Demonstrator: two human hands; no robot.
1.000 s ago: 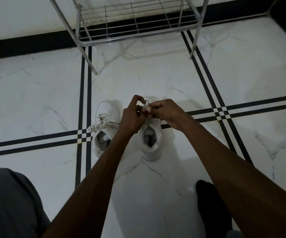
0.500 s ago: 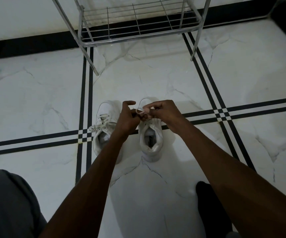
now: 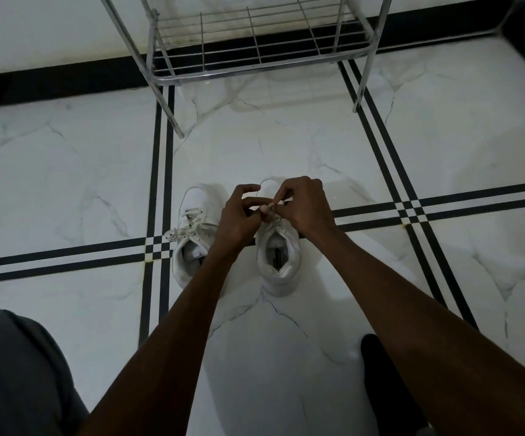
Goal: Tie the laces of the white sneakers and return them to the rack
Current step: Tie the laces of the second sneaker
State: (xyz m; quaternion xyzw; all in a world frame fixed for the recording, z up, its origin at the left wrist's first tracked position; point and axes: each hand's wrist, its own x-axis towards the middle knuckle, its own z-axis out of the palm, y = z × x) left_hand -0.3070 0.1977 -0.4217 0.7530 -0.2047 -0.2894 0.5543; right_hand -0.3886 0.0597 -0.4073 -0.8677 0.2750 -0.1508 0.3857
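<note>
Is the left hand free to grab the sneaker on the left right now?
Probably not yet. The left hand is pinching the laces of the right sneaker. The left sneaker sits uncovered beside it, so releasing would clear the way.

Both hands (image 3: 273, 209) together, fingers pinched

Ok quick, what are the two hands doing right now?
Left hand: pinching the lace of the right-side white sneaker.
Right hand: closed on the same lace.
</note>
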